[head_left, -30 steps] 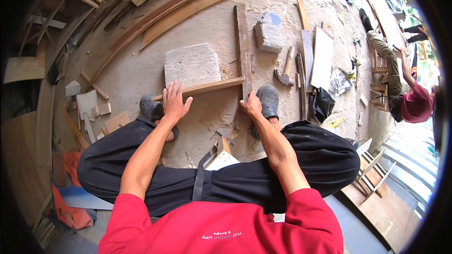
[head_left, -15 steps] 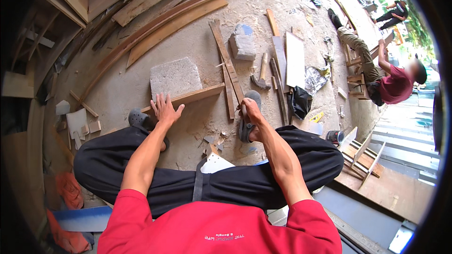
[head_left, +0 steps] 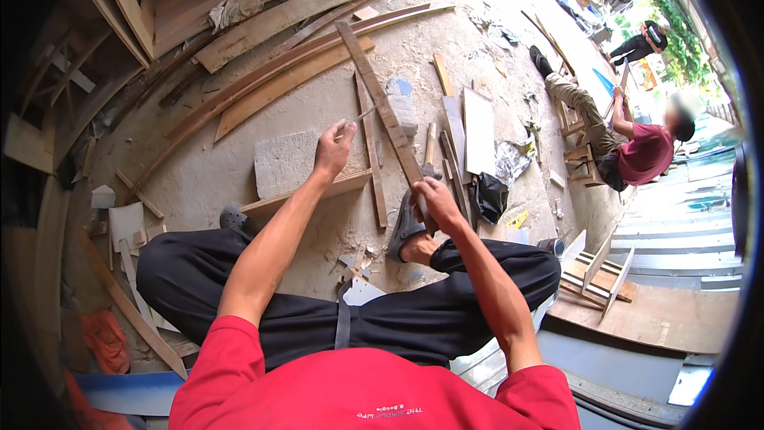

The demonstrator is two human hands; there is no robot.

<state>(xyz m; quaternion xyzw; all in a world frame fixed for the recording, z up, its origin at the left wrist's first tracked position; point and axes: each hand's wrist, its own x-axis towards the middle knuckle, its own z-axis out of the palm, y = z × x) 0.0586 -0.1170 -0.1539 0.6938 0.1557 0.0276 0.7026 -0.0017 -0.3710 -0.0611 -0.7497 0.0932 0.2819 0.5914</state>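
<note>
A long narrow wooden strip [head_left: 390, 119] stands up at a slant in front of me. My right hand [head_left: 436, 203] grips it near its lower end, above my shoe [head_left: 407, 231]. A thin pale sliver or nail [head_left: 366, 114] juts from the strip's left side. Beside that sliver, my left hand [head_left: 334, 147] is raised with its fingertips pinched together. Whether they hold the sliver is too small to tell. Below my left forearm a board [head_left: 346, 185] rests on edge against a pale stone block [head_left: 282, 163]. Another wooden strip [head_left: 374, 167] lies on the ground between my hands.
A hammer [head_left: 430, 143] lies partly behind the held strip, near a second block [head_left: 402, 99]. A white panel [head_left: 478, 131] and a black plastic bag [head_left: 489, 197] lie to the right. Long planks [head_left: 278, 87] stretch across the far left. Another person [head_left: 637, 147] sits at right.
My right hand has lifted the wooden strip off the ground and tilted it up. My left hand has left the board and moved right toward the strip, its spread fingers now pinched.
</note>
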